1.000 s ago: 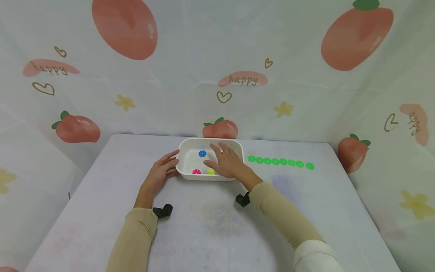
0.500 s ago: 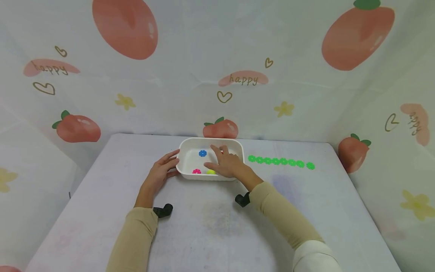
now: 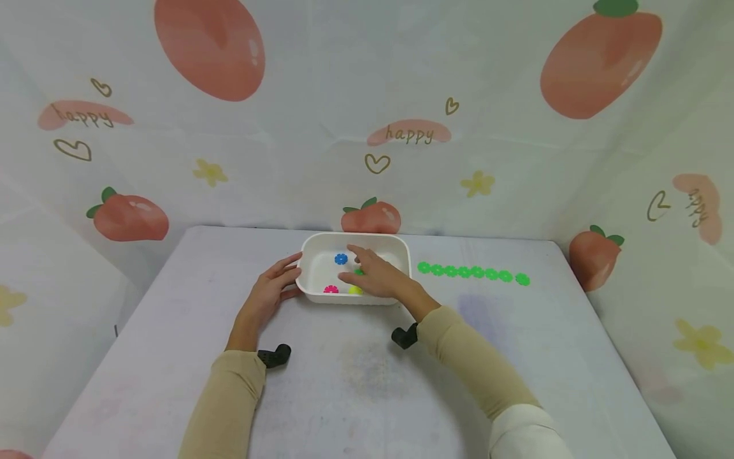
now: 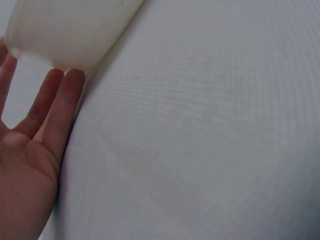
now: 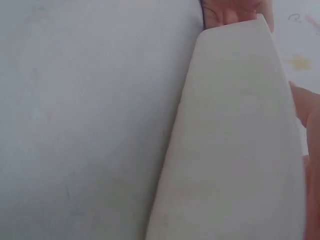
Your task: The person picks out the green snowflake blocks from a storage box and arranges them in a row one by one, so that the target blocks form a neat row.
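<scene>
A white plastic tub (image 3: 309, 295) stands at the back middle of the table. My left hand (image 3: 269, 290) rests its straight fingers (image 4: 62, 112) against the tub's left end. Over the inside of the tub, my right hand (image 3: 378, 274) reaches down with thumb and index finger spread apart. Inside the tub lie a blue flower-shaped disc (image 3: 341, 259), a pink disc (image 3: 331, 289) and a yellow disc (image 3: 355, 289). A green disc (image 3: 359, 271) shows between the right thumb and fingers, partly covered by the hand. The tub's wall hides most of the right hand in the right wrist view.
Several green flower-shaped discs (image 3: 464, 272) lie in a row right of the tub, the rightmost one slightly apart. The table (image 3: 344, 395) has a pale cloth cover. A patterned curtain (image 3: 321, 185) hangs behind it.
The right hand has shifted slightly left inside the tub. A green disc now shows by its thumb, and the red disc seen earlier is hidden. The left hand has stayed put.
</scene>
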Demonstrator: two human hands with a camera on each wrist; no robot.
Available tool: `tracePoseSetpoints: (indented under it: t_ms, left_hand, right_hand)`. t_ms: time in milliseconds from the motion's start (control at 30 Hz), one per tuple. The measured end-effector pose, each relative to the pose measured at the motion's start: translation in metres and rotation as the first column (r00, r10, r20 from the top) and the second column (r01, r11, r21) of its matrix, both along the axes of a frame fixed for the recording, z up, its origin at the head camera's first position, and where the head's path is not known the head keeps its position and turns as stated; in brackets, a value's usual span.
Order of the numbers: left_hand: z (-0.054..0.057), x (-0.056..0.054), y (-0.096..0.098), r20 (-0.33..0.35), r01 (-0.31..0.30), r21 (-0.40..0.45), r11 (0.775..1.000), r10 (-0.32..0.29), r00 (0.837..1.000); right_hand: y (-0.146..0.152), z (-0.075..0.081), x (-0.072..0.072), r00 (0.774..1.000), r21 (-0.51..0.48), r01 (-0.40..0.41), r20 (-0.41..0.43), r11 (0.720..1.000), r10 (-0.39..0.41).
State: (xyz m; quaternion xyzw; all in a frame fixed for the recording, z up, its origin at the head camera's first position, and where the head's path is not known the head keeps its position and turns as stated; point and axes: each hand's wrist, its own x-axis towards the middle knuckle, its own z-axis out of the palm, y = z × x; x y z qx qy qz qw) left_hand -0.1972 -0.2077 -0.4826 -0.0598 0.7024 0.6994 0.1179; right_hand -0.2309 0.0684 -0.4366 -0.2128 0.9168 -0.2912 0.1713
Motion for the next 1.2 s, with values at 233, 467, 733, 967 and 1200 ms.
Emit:
tracePoseSetpoints:
  t_ms: [233, 467, 733, 967, 1200]
  left_hand:
    - [-0.002, -0.001, 0.0, 0.001, 0.001, -0.003, 1.0, -0.001, 1.0]
    - [-0.003, -0.001, 0.0, 0.013, -0.002, 0.004, 1.0, 0.002, 1.0]
    - [-0.001, -0.002, 0.0, 0.007, -0.005, 0.004, 1.0, 0.005, 1.0]
    - [-0.002, -0.002, 0.0, 0.007, 0.004, 0.004, 1.0, -0.004, 1.0]
    - [0.001, 0.0, 0.001, 0.007, 0.002, -0.001, 1.0, -0.002, 1.0]
  right_hand:
    - [-0.008, -0.011, -0.009, 0.998, -0.181, 0.052, -0.026, 0.982, -0.058]
    - [-0.012, -0.018, -0.015, 0.992, -0.218, 0.117, -0.014, 0.969, -0.123]
    - [-0.01, -0.024, -0.018, 0.991, -0.21, 0.13, 0.007, 0.969, -0.131]
    - [-0.012, -0.025, -0.019, 0.994, -0.148, 0.106, -0.007, 0.983, -0.108]
    - [-0.012, -0.023, -0.018, 0.995, -0.12, 0.099, -0.011, 0.988, -0.101]
